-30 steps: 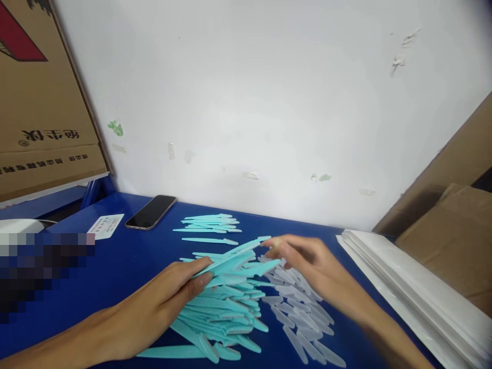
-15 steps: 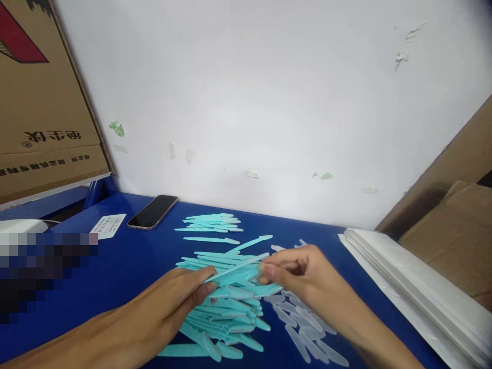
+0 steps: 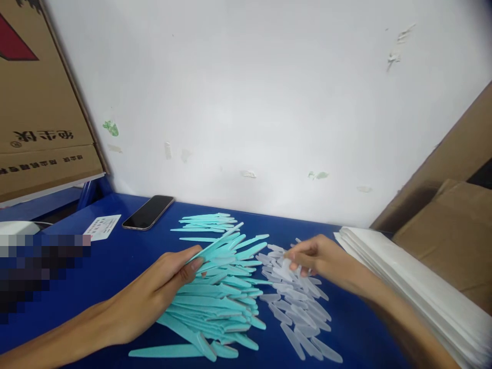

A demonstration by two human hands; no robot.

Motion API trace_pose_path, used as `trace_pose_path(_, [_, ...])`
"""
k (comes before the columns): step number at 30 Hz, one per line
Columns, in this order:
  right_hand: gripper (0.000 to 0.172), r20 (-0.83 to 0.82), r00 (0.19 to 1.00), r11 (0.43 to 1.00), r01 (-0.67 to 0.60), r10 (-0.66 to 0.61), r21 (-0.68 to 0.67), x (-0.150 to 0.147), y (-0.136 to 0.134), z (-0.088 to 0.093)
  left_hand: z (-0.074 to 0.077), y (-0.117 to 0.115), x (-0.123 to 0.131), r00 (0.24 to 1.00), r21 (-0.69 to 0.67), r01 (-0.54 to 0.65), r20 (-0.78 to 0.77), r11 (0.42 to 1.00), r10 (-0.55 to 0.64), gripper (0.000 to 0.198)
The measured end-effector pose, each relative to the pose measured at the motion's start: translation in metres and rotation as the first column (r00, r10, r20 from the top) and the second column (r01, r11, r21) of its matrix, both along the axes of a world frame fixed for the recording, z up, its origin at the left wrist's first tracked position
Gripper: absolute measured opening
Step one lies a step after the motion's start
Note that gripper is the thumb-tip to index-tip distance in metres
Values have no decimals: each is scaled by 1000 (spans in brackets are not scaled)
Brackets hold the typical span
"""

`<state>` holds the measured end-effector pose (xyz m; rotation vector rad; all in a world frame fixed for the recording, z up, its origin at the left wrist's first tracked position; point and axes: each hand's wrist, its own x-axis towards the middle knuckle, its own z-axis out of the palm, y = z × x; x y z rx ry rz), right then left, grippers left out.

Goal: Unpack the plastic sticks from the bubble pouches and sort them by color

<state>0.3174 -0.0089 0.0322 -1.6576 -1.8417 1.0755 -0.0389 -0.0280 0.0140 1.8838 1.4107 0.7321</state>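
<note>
My left hand (image 3: 172, 277) is closed on several turquoise eyebrow razors (image 3: 221, 248), fanned out with their far ends up and to the right. Beneath them on the blue table (image 3: 103, 277) lies a large heap of the same razors (image 3: 219, 307). Right of that heap spreads a pile of translucent plastic blade caps (image 3: 303, 312). Over the upper part of this pile my right hand (image 3: 311, 256) has its thumb and fingers pinched on a cap (image 3: 286, 265); the fingertips partly hide it. Farther back lies a small row of turquoise razors (image 3: 207, 222).
A phone (image 3: 149, 212) and a white printed card (image 3: 103, 227) lie at the back left. White flat sheets or bags (image 3: 407, 282) are stacked along the right. Cardboard boxes (image 3: 42, 97) stand at the left, with more cardboard (image 3: 449, 236) at the right. A white wall (image 3: 246, 102) closes off the back.
My right hand has left the razors in my left hand and moved right and slightly down to the cap pile. My left hand has shifted left, and its razors now tilt upward more.
</note>
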Motion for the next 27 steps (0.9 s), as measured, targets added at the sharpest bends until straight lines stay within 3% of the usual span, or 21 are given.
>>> trace_pose_path(2, [38, 43, 996, 996, 73, -75, 54, 0, 0, -2, -3, -3, 2, 999, -55, -28, 18, 998, 29, 69])
trace_pose_path(5, [43, 64, 967, 941, 222, -246, 257, -6, -5, 7, -5, -7, 5, 996, -115, -65, 50, 991, 71, 73])
trace_pose_path(8, [54, -42, 973, 904, 228, -228, 362, -29, -19, 15, -3, -8, 8, 997, -96, -61, 39, 993, 65, 71])
trace_pose_path(12, [59, -27, 999, 932, 40, -32, 360, -77, -40, 9, -3, -8, 6, 999, -14, -9, -53, 1000, 8, 61])
trace_pose_path(16, [48, -74, 994, 951, -52, 78, 305, -107, -52, -2, -16, -12, 2, 990, 88, 127, -71, 988, -121, 53])
trace_pose_path(22, [55, -239, 963, 971, -70, 125, 227, -112, -53, -5, -43, -21, -1, 987, 144, 158, -43, 977, -153, 52])
trace_pose_path(25, [55, -370, 918, 983, -83, 140, 165, -103, -51, 0, -43, -16, -3, 992, 126, 128, -1, 984, -129, 53])
trace_pose_path(27, [51, -454, 887, 985, -11, 88, 171, -88, -47, 7, -37, -7, -5, 993, 106, 100, 45, 989, -105, 54])
